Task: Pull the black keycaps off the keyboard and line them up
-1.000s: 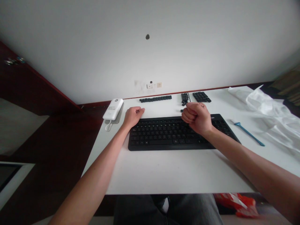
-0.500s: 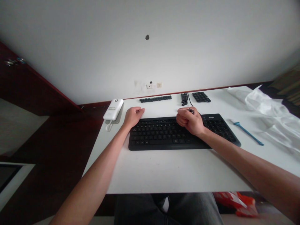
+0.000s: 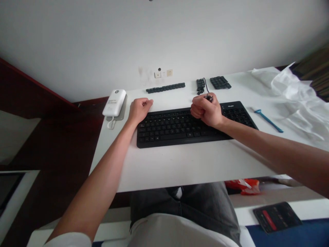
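A black keyboard [image 3: 177,132] lies on the white table. By its upper left corner, my left hand [image 3: 139,110] rests in a loose fist, with no object showing in it. Over the keyboard's right half, my right hand [image 3: 205,111] is closed in a fist. A small dark thing [image 3: 208,98] shows at the top of that fist; the fingers hide the rest of it and I cannot make out its kind. Behind the keyboard lie a row of black keycaps [image 3: 166,88], a small cluster of keycaps [image 3: 200,85] and a larger block of keycaps [image 3: 220,82].
A white power bank [image 3: 114,103] with a short cable lies at the table's left. On the right are a thin blue tool [image 3: 268,120] with a pale tip and a crumpled white sheet [image 3: 295,92]. A dark flat packet [image 3: 277,216] lies below the table edge.
The camera has tilted down, so the table sits higher in view and the dark packet shows. Both hands keep nearly the same places by the keyboard, both still closed.
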`<state>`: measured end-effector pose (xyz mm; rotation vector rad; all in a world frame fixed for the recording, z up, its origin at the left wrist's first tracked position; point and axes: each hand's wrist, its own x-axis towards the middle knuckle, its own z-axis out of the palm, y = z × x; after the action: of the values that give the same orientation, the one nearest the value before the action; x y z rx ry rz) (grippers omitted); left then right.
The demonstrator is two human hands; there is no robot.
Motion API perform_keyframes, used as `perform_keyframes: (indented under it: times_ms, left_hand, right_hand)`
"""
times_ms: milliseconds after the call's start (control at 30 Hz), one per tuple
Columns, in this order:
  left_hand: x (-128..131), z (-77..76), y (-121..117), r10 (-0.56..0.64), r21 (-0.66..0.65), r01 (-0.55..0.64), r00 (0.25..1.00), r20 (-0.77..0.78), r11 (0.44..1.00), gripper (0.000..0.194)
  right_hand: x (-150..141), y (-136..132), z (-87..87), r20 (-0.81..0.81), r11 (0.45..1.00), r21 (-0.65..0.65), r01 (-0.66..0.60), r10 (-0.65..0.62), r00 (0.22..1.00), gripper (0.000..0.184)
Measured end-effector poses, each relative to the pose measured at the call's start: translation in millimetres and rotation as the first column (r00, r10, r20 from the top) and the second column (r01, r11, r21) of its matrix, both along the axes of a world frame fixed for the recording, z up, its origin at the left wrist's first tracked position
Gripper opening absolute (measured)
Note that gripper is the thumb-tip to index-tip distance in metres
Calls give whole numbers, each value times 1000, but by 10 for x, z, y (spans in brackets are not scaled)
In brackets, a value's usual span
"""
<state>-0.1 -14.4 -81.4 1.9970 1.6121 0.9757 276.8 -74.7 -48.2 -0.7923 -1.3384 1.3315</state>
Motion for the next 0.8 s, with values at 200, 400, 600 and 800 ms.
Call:
perform_keyframes:
  times_ms: [200,400,600,800]
  left_hand:
    - [-3,0,6,-1,3,1,1000,-1,1000,49]
    - [-12,-2,12,0,-3,0,1000,0,1000,48]
    - [-27,-15,19,-1,-7,1,1000,-27,1000,50]
    - [-25,-6,3,-6,-15,6,999,-45,1000,50]
  right_hand:
    - [-5,6,-22,-5,1000,13,11,-11,1000,55]
    - [-19,6,-56,-23,1000,25,13,-12,1000,57]
    - [7,21,-107,-21,997,82,-7,9,1000,50]
    - [95,-23,-54,-112,999,27,-45,48,993,49]
